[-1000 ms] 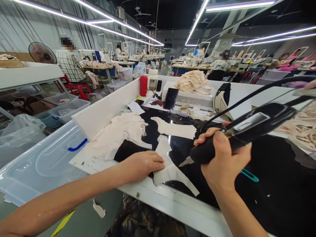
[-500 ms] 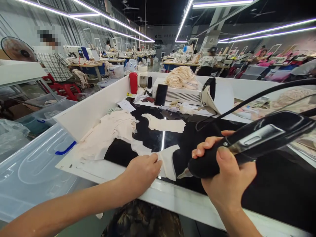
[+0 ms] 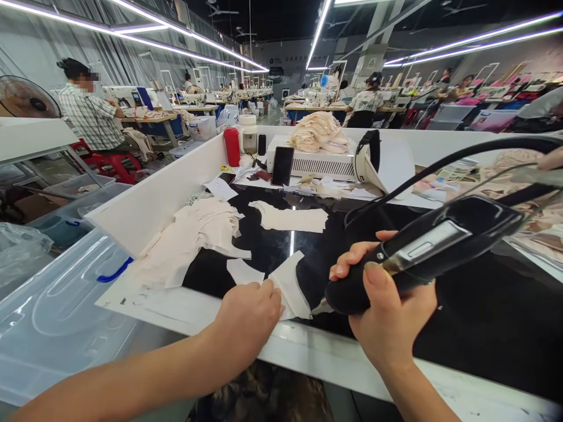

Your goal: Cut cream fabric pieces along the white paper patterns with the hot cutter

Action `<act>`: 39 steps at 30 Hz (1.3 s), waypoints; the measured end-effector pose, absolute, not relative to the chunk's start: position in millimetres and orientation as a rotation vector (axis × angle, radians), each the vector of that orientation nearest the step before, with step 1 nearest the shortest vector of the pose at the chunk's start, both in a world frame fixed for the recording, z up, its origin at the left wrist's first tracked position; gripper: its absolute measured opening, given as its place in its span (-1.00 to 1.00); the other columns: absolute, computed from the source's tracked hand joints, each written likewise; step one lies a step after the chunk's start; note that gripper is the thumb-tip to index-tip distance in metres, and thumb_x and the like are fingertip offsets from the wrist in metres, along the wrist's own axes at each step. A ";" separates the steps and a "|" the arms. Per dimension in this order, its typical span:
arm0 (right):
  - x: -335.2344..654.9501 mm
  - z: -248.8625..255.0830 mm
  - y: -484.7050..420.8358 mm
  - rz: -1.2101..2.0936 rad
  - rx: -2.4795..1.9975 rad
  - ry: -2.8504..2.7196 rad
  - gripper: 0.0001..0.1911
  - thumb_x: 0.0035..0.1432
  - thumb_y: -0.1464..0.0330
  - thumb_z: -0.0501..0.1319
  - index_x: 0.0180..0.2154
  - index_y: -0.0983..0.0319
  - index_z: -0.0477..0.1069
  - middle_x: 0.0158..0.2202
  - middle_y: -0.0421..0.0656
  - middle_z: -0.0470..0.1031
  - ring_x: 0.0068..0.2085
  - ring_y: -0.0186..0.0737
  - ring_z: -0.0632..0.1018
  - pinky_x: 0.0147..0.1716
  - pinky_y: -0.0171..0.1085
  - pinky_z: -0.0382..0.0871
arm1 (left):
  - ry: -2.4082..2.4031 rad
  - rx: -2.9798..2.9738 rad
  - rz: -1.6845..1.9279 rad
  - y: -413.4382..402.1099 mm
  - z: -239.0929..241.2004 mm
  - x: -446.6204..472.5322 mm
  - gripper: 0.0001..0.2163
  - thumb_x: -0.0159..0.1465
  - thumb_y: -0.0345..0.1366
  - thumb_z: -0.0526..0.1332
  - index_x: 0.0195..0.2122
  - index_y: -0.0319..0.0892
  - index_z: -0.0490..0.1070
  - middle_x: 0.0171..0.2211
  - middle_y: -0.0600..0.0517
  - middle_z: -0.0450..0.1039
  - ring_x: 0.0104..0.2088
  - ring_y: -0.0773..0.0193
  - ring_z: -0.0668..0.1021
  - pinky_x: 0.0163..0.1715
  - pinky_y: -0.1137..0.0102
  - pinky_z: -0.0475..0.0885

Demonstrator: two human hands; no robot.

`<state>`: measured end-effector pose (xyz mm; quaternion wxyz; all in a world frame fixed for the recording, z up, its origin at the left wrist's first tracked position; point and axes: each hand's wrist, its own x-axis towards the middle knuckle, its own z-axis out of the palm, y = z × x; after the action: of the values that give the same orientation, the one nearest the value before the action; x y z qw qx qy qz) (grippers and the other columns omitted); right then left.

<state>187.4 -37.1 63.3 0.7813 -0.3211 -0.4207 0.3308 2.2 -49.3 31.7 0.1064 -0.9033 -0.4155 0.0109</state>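
Observation:
My right hand point(image 3: 389, 310) is wrapped round a black corded handheld tool point(image 3: 440, 246) with a thumb on its silver strip. The tool's pointed metal tip point(image 3: 322, 308) is close to the right edge of a folded cream fabric piece point(image 3: 291, 286). My left hand point(image 3: 250, 310) has its fingers closed at that piece's lower left edge; the fingertips are partly hidden. A smaller white fabric piece point(image 3: 244, 272) lies just beyond its knuckles. Farther back, one cut fabric piece point(image 3: 292, 219) lies flat on the glossy black surface point(image 3: 466, 316).
A heap of cream fabric pieces point(image 3: 189, 237) lies left. Along the back stand a red cup point(image 3: 231, 146), a jar point(image 3: 248, 135), a phone point(image 3: 282, 166) and a white vented box point(image 3: 323, 168) under piled fabric. The tool's black cable point(image 3: 440, 170) arcs at right. People sit at sewing machines beyond.
My view has shifted slightly. The folded piece now stands apart from the fabric left of it, with a small white piece separate between them. Both hands moved slightly left in view.

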 end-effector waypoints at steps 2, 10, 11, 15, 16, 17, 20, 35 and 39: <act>186.8 63.6 -36.5 0.713 -0.694 -0.910 -0.56 0.07 0.24 0.50 -0.06 0.13 0.42 -0.40 -0.30 0.53 -0.50 -0.27 0.52 -0.45 -0.21 0.47 | -1.119 -2.626 -0.097 -51.0 31.5 2.1 -0.77 0.42 -0.51 0.13 -0.40 -0.17 0.36 -0.46 -0.01 0.35 -0.46 0.15 0.45 -0.56 0.29 0.31; 186.6 63.9 -36.8 0.710 -0.698 -0.918 -0.57 0.10 0.25 0.50 -0.05 0.13 0.40 -0.40 -0.31 0.52 -0.49 -0.28 0.52 -0.46 -0.22 0.47 | -0.424 -2.880 -0.488 -45.2 31.6 11.5 -0.82 0.47 -0.52 0.09 -0.19 -0.28 0.48 -0.26 -0.06 0.48 -0.21 0.20 0.54 -0.17 0.33 0.51; 186.7 63.9 -37.0 0.714 -0.698 -0.919 -0.57 0.10 0.25 0.49 -0.05 0.13 0.40 -0.39 -0.31 0.52 -0.49 -0.28 0.52 -0.46 -0.22 0.47 | -0.409 -2.896 -0.472 -43.1 29.6 12.0 -0.81 0.48 -0.52 0.08 -0.17 -0.28 0.48 -0.24 -0.08 0.50 -0.18 0.20 0.56 -0.13 0.35 0.52; 186.8 64.5 -37.2 0.717 -0.703 -0.927 -0.57 0.11 0.25 0.49 -0.05 0.13 0.39 -0.39 -0.31 0.51 -0.49 -0.27 0.52 -0.47 -0.21 0.48 | -0.412 -2.938 -0.439 -34.7 22.5 8.8 -0.81 0.50 -0.51 0.06 -0.04 -0.30 0.47 -0.16 -0.12 0.54 -0.08 0.19 0.59 -0.02 0.35 0.53; 186.9 64.6 -37.1 0.714 -0.705 -0.927 -0.57 0.11 0.24 0.49 -0.06 0.13 0.39 -0.39 -0.31 0.51 -0.50 -0.27 0.52 -0.47 -0.21 0.48 | -0.413 -2.947 -0.449 -33.0 21.2 7.4 -0.80 0.50 -0.51 0.06 -0.01 -0.31 0.46 -0.15 -0.13 0.55 -0.06 0.18 0.59 0.00 0.34 0.54; 187.0 64.7 -37.1 0.712 -0.708 -0.927 -0.57 0.10 0.24 0.49 -0.06 0.13 0.40 -0.39 -0.31 0.51 -0.50 -0.27 0.52 -0.47 -0.21 0.48 | -0.416 -2.954 -0.466 -31.5 20.2 6.1 -0.79 0.50 -0.52 0.06 0.03 -0.33 0.45 -0.13 -0.13 0.56 -0.04 0.18 0.59 0.02 0.34 0.54; 187.3 64.9 -37.2 0.701 -0.715 -0.925 -0.56 0.09 0.23 0.49 -0.05 0.13 0.40 -0.40 -0.31 0.51 -0.51 -0.27 0.52 -0.46 -0.20 0.48 | -0.431 -2.956 -0.522 -28.3 17.6 3.4 -0.78 0.52 -0.50 0.05 0.08 -0.35 0.43 -0.10 -0.12 0.58 -0.02 0.19 0.60 0.09 0.32 0.52; 185.9 65.9 -36.4 0.696 -0.708 -0.912 -0.58 0.08 0.26 0.49 -0.07 0.13 0.41 -0.41 -0.30 0.52 -0.49 -0.27 0.52 -0.45 -0.21 0.48 | -0.588 -2.984 -0.563 -28.7 18.4 -0.7 -0.84 0.53 -0.39 0.13 0.07 -0.24 0.43 -0.09 -0.09 0.56 -0.02 0.18 0.60 0.12 0.26 0.47; 185.7 66.3 -36.5 0.693 -0.690 -0.902 -0.58 0.07 0.28 0.50 -0.07 0.15 0.43 -0.41 -0.29 0.52 -0.50 -0.27 0.52 -0.47 -0.23 0.48 | -0.596 -2.969 -0.583 -27.9 14.5 -0.9 -0.83 0.53 -0.40 0.12 0.05 -0.23 0.45 -0.06 -0.09 0.56 0.01 0.18 0.59 0.13 0.25 0.46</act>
<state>185.7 -36.5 66.3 0.7867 -0.3202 -0.4187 0.3214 -0.9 -27.9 14.5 0.0291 -0.9623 -0.1932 -0.1891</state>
